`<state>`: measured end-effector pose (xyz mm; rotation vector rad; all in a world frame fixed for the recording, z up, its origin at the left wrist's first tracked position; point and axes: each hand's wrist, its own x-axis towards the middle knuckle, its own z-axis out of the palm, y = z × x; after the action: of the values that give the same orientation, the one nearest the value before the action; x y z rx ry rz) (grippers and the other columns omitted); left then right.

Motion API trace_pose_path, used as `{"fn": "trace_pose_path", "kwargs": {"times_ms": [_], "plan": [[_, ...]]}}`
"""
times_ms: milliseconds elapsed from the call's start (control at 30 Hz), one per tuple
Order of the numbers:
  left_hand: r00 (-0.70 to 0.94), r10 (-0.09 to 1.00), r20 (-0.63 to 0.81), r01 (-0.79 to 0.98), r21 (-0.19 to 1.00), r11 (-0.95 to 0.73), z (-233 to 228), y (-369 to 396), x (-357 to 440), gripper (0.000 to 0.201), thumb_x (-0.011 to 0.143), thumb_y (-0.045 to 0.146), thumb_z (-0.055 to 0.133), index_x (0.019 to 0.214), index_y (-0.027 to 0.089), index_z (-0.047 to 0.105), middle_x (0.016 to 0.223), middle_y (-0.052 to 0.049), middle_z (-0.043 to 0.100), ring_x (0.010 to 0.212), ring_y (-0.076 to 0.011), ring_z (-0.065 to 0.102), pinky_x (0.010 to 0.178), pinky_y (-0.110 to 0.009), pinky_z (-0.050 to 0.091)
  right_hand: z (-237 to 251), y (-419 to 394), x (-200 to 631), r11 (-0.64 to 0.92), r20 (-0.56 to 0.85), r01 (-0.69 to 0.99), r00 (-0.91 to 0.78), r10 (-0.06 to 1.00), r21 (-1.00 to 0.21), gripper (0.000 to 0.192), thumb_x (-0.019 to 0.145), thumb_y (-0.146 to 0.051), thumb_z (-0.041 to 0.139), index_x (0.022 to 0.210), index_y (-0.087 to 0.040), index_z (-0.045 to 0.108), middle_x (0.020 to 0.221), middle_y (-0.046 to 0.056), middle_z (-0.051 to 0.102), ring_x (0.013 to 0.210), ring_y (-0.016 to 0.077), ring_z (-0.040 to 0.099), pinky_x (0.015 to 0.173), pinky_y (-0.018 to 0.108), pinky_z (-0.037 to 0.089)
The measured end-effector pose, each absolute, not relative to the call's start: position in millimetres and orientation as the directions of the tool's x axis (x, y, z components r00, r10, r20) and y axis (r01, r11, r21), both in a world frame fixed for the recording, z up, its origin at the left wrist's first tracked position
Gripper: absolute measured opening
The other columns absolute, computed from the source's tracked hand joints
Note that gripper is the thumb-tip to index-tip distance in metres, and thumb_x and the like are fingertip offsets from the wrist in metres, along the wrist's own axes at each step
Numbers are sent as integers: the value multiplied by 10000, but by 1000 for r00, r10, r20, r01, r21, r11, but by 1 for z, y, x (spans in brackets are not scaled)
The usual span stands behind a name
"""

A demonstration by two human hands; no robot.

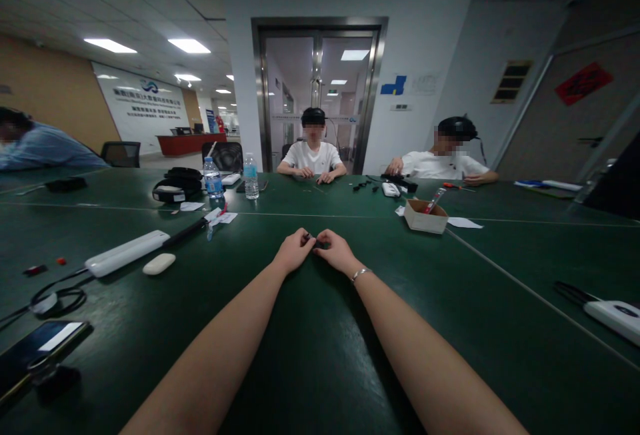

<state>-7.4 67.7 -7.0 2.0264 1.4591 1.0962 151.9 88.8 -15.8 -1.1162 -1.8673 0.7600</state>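
Both of my arms reach forward over the dark green table (pixel 320 328), and the hands meet near its middle. My left hand (pixel 294 250) is closed, thumb and fingers pinched together. Opposite it, my right hand (pixel 337 252) is pinched too, with a silver bracelet (pixel 360 275) on the wrist. Between the fingertips is a small dark piece (pixel 315 243), mostly hidden by the fingers; its kind is too small to tell. Both hands appear to grip it.
To the left lie a white stick-shaped device (pixel 127 253), a white oval case (pixel 159 264) and a phone (pixel 40 348). Two water bottles (pixel 251 178) stand further back. A small open box (pixel 426 216) is at right. Co-workers sit across the table, and a white device (pixel 615 318) lies far right.
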Motion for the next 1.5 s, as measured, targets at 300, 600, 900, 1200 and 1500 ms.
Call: {"fn": "trace_pose_path", "kwargs": {"times_ms": [300,600,900,1200,1500], "plan": [[157,899,409,634,656,-409,-4,66,-3,239,793,394,475,870,186,563,885,-28,569,746,-142,527,672,-252,428,-7,78,147,492,369,607,-327,870,-623,212,700,-266,649,884,-187,580,867,17,612,793,159,559,711,270,415],[215,879,425,593,658,-464,-9,71,-7,208,800,367,483,880,197,571,914,-31,551,794,-142,539,721,-254,442,-13,90,150,449,321,661,-315,893,-601,217,694,-342,646,835,-178,635,868,31,582,742,160,530,648,255,392],[169,896,410,576,697,-428,-8,69,-6,305,725,475,548,774,174,550,845,-19,561,696,-128,531,629,-241,432,-8,83,147,432,354,671,-261,898,-603,202,639,-310,680,674,-159,550,798,29,557,765,170,530,665,273,417],[208,912,352,535,740,-408,-9,75,-9,191,705,346,574,766,170,533,732,14,575,658,-117,533,609,-220,416,-2,75,134,65,47,31,-401,915,-997,307,714,-74,552,979,-181,440,730,-3,583,499,100,601,474,209,511],[431,897,94,793,434,-427,58,29,-26,587,658,405,620,1169,156,475,1055,-101,562,943,-221,536,789,-295,417,2,74,160,-11,-20,25,-408,913,-1000,396,650,-221,730,861,-178,398,629,-4,615,437,132,602,393,213,511]]}}
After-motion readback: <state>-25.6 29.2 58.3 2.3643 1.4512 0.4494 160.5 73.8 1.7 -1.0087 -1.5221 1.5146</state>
